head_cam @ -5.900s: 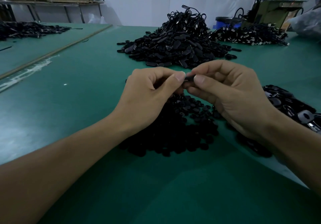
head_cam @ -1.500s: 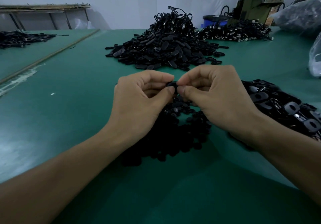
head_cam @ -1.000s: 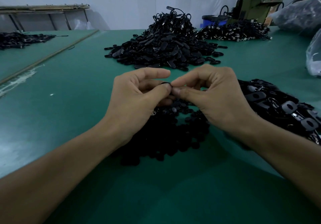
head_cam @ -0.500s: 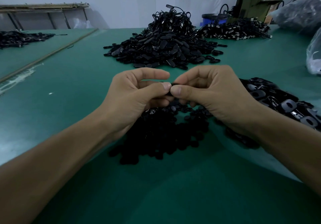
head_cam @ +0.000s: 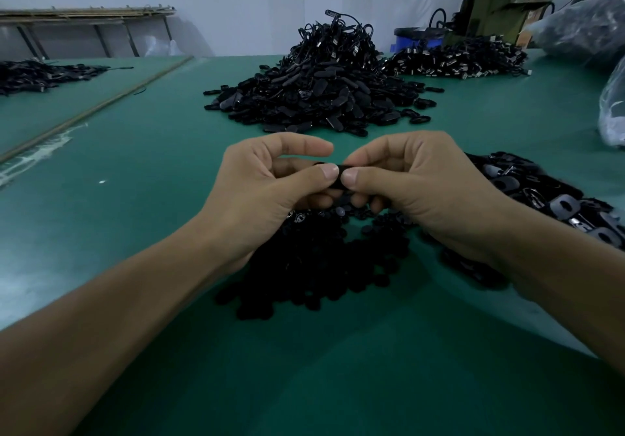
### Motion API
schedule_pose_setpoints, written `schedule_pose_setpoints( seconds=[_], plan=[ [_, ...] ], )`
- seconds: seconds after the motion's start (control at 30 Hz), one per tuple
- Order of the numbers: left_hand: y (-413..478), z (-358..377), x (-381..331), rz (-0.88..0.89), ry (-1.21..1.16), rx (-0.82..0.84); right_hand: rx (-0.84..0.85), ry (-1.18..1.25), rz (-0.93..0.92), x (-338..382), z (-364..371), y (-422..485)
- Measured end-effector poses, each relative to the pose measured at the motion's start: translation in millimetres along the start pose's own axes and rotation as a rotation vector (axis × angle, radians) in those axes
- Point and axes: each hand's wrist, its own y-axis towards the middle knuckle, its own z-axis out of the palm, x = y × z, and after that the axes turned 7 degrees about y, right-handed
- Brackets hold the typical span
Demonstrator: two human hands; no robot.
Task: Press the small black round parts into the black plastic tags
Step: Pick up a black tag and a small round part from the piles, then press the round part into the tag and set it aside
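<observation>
My left hand and my right hand meet above the green table and pinch one black plastic tag between them, both thumbs pressing on its near face. Most of the tag is hidden by the fingers; a dark rounded edge shows at its left end. Under the hands lies a heap of small black round parts. A pile of loose black tags with holes lies to the right of my right wrist.
A tall mound of black tags with cords stands in the middle of the green table. Another pile lies far right beside a machine, and plastic bags sit at the right edge. A further pile lies far left.
Both hands have stayed together on the tag the whole time. The left forefinger has lifted a little off it, and the thumbs have shifted slightly on its face.
</observation>
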Motion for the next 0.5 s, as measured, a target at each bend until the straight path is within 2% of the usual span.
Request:
schedule_pose_setpoints(
  seconds=[0.5],
  plan=[
    [-1,0,-3,0.071,0.085,0.027,-0.013,-0.215,-0.075,12,-4,2]
  ],
)
